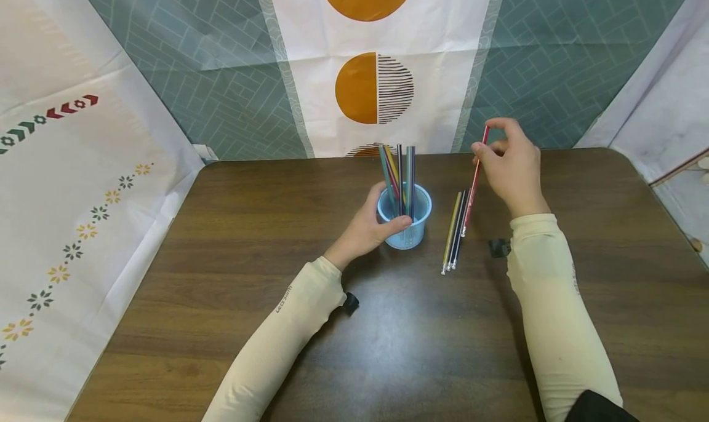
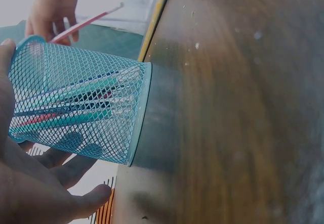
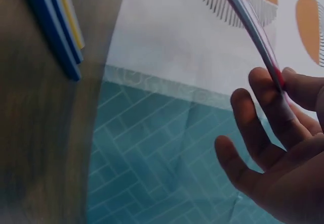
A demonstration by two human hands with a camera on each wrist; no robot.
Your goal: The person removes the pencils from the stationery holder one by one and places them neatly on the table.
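A light blue mesh pencil cup [image 1: 418, 225] stands upright on the wooden table. Around its left side curls my left hand [image 1: 360, 231], thumb across the front; the left wrist view shows fingers along the mesh. Several pencils [image 1: 410, 173] lean inside the cup, green, yellow, red and dark ones. To the right, my right hand [image 1: 515, 170] pinches a red pencil [image 1: 477, 176] between thumb and fingers near its upper end. Its lower end, with a pale tip, overlaps the pencils lying on the table in the head view. Those loose pencils [image 1: 455, 231], yellow and dark blue, lie side by side between cup and right hand.
The brown wooden table [image 1: 388, 348] ends at a far edge just behind the cup. Beyond it hangs a green and white cloth [image 1: 432, 34] with orange circles. A patterned white cloth [image 1: 127, 237] borders the left side.
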